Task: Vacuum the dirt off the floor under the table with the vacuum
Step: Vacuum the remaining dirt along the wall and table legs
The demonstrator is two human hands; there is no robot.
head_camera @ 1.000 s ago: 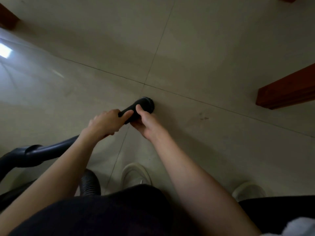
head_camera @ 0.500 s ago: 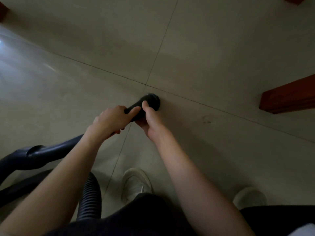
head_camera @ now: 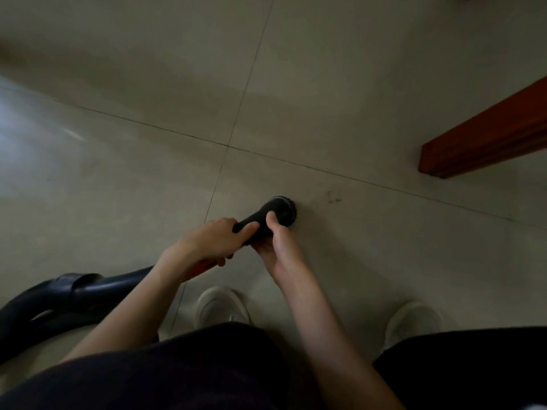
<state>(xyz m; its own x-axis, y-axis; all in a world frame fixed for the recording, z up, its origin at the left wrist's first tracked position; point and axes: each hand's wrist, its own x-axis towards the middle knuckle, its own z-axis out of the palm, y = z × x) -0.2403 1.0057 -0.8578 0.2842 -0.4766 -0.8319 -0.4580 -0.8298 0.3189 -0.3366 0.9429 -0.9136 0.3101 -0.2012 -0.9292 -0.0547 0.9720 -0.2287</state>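
Note:
The vacuum's black nozzle (head_camera: 278,210), a round brush head, touches the beige tiled floor (head_camera: 325,84) near the centre of the view. My left hand (head_camera: 213,241) grips the black tube just behind the head. My right hand (head_camera: 275,247) holds the nozzle from the right, thumb on top. A small patch of dark dirt specks (head_camera: 334,198) lies on the tile a little to the right of the brush. The tube runs back to a black curved handle (head_camera: 77,291) at the lower left.
A reddish-brown wooden table leg (head_camera: 485,140) comes in from the right edge above the dirt. My two white shoes (head_camera: 220,306) (head_camera: 413,319) stand on the floor below my hands, with my dark trousers across the bottom. Tile grout lines cross near the nozzle.
The nozzle and both hands have moved right, closer to the dirt specks. The view has shifted, and the table leg sits higher on the right.

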